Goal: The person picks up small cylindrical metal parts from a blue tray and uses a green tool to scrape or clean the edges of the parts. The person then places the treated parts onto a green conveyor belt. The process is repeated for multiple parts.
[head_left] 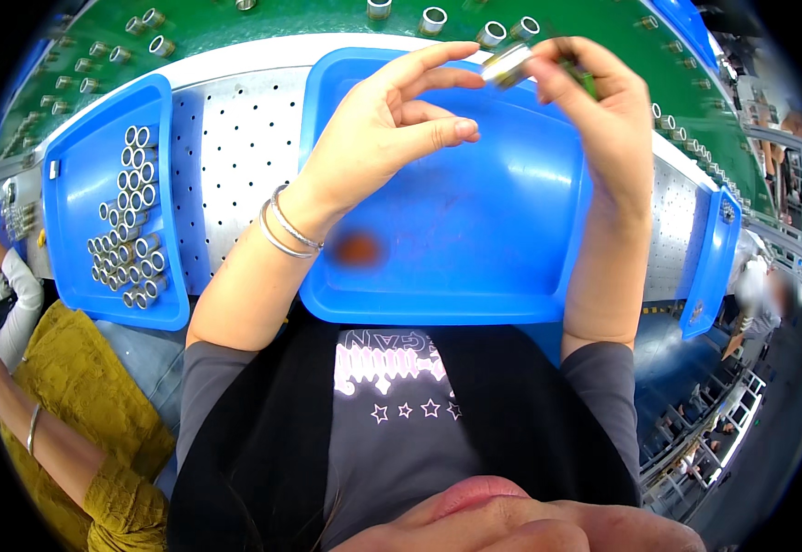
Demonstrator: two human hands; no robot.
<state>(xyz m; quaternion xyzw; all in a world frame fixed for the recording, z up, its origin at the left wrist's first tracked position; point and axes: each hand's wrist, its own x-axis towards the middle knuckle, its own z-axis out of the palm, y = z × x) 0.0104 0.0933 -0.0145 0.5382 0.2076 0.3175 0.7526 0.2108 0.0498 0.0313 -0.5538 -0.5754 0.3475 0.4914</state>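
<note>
My right hand (599, 101) is raised above the far right of a blue tray (438, 308), its thumb and fingers closed on a short metal sleeve (508, 66). A narrow green and dark object (589, 85) also shows among those fingers; it is smeared, and I cannot tell its kind. My left hand (392, 120) is beside the sleeve's left end with thumb and fingers apart. Its fingertips are very close to the sleeve, and I cannot tell whether they touch it. Two silver bangles (289, 225) circle the left wrist.
Several similar sleeves stand on the green surface (281, 26) beyond the white edge. A second blue tray (173, 184) on the left holds many sleeves, and another tray (709, 262) is far right. Beside me on the left sits a person in mustard clothing (97, 386).
</note>
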